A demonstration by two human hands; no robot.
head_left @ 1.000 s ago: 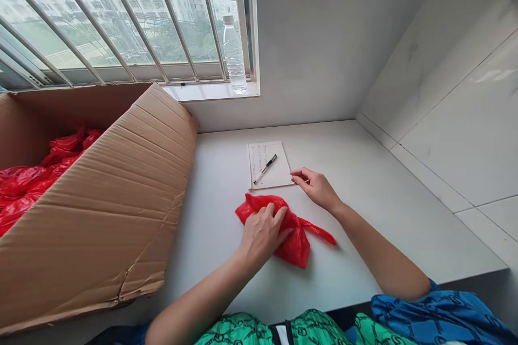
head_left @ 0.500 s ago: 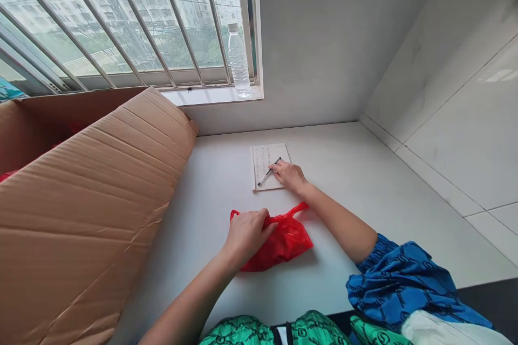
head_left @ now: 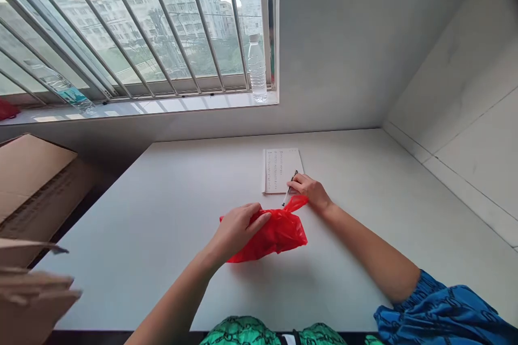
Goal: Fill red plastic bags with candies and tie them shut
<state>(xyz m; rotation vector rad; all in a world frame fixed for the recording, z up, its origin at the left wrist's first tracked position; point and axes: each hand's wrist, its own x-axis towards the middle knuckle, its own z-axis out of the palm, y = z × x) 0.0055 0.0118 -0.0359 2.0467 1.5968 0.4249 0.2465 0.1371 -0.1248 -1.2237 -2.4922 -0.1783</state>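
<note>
On the white table lies a red plastic bag (head_left: 279, 232), crumpled, with one handle loop sticking up at its right. My left hand (head_left: 238, 229) is closed on the bag's left part, its fingertips hidden behind the top edge. A slim pen (head_left: 287, 194) with dark ends is pinched in my right hand (head_left: 311, 191), its lower tip beside the bag's handle. Just behind the pen, a thin notebook (head_left: 279, 170) shows columns of small writing, and my right fingers cover its lower right corner. What the bag contains cannot be seen.
Cardboard boxes (head_left: 44, 188) with raised flaps stand along the left side. A clear bottle (head_left: 257, 73) stands on the window sill (head_left: 170, 105), and a blue-labelled bottle (head_left: 75, 96) leans farther left. Walls border the table (head_left: 162, 183) behind and at right.
The pen has come off the notebook's middle toward the bag in my right hand. The large cardboard box has swung out of the left foreground. My left hand stays on the bag.
</note>
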